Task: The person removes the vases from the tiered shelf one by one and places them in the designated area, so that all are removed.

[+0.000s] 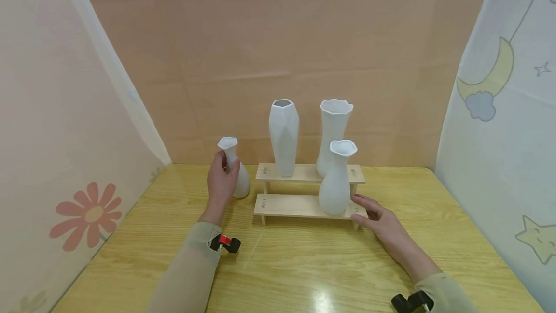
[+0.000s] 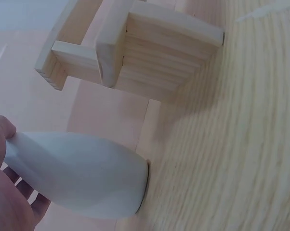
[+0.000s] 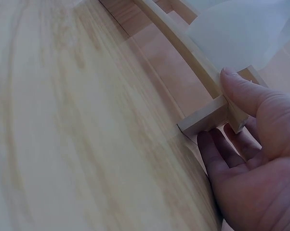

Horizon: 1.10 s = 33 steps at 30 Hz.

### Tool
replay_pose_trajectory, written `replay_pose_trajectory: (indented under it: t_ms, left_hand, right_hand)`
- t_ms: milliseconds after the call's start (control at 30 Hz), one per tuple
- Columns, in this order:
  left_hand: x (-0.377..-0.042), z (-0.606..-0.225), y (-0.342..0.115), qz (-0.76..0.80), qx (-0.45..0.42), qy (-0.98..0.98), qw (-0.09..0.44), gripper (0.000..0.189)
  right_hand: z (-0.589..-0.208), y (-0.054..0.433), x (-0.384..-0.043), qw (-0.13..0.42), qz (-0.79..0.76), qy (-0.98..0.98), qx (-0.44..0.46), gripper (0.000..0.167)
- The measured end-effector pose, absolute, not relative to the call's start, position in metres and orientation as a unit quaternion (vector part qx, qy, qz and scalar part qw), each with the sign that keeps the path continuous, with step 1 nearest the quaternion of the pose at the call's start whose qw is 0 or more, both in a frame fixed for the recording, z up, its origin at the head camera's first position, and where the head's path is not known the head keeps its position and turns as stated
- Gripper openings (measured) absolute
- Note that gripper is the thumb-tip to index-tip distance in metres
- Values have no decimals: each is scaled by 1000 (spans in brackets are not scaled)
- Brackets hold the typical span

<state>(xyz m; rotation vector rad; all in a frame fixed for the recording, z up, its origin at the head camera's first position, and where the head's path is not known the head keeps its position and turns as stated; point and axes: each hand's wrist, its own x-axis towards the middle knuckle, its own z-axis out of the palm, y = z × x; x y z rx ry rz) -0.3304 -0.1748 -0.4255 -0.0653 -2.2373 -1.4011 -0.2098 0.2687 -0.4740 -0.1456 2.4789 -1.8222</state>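
My left hand [image 1: 222, 183] grips the neck of a small white vase [image 1: 242, 180] left of a two-tier wooden display stand [image 1: 284, 203]. This vase leans slightly; in the left wrist view its base [image 2: 140, 187] is at the tabletop, and I cannot tell whether it bears weight there. At the stand's right end, my right hand [image 1: 384, 226] holds the lower shelf, thumb on top and fingers by the end leg [image 3: 203, 115]. A bulbous white vase [image 1: 335, 190] stands on the lower shelf's right part. On the upper shelf are a faceted white vase [image 1: 284, 139] and a scallop-rimmed white vase [image 1: 332, 132].
The stand rests on a wood-grain table [image 1: 304, 260]. Behind it rises a plain tan backdrop [image 1: 269, 37]. Patterned panels flank the table, with a flower [image 1: 93, 214] on the left and a moon [image 1: 495, 71] on the right.
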Motion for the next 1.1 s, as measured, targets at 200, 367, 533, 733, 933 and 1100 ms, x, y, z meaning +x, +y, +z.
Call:
replay_pose_trajectory:
  t_ms: [200,367,533,733,933,1100]
  left_hand:
    - [-331,-427,-174,-527,-24,-811,254,54]
    - [-332,-422,-175,-543,-20,-790,285,76]
    - [-327,-408,-176,-546,-16,-772,325,84]
    - [-313,-389,-174,-543,-4,-760,357,90]
    - [-297,-370,-165,-570,-11,-738,361,93]
    - [-278,-352,-150,-566,-56,-731,376,90]
  right_hand:
    - [-474,268,-210,29,-601,797,-53,70]
    - [-475,268,-210,30,-603,795,-53,70]
    - [-476,268,-211,29,-602,796,-51,70]
    - [-476,268,-211,31,-601,797,-51,70]
    - [-474,268,-211,31,-593,803,-52,71]
    - [-474,269,-211,32,-586,808,-51,72]
